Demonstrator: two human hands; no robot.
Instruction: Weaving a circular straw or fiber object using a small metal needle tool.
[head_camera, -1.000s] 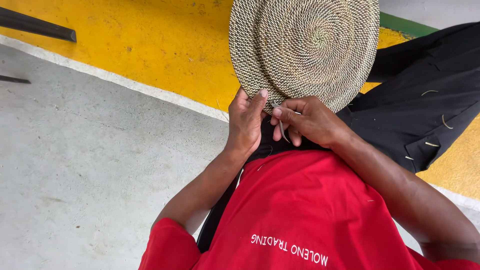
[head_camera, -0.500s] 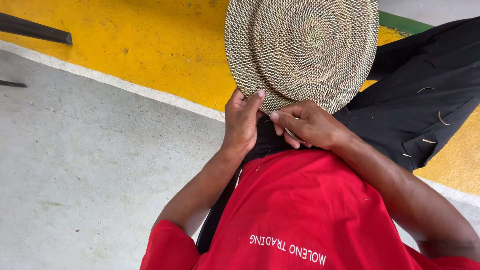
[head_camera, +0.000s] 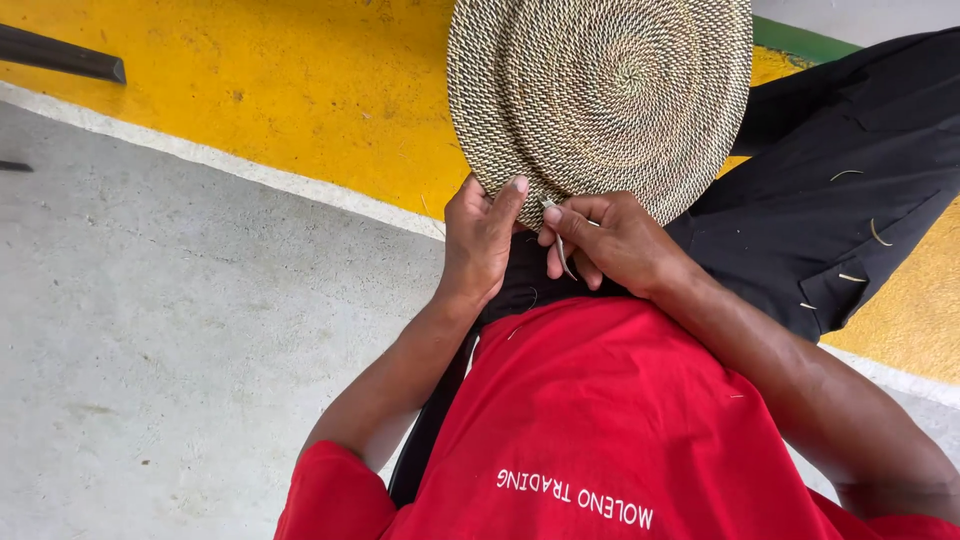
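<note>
Gripping the near rim of the round woven mat (head_camera: 600, 95), the left hand (head_camera: 480, 240) presses its thumb on top. Right hand (head_camera: 610, 240) pinches a thin strand (head_camera: 562, 250) at that rim, fingers narrow

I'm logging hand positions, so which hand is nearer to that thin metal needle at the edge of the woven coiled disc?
Right. The right hand pinches the needle in its fingers below the woven disc. The left hand sits beside it, gripping the disc's edge with its thumb on the rim.
</note>
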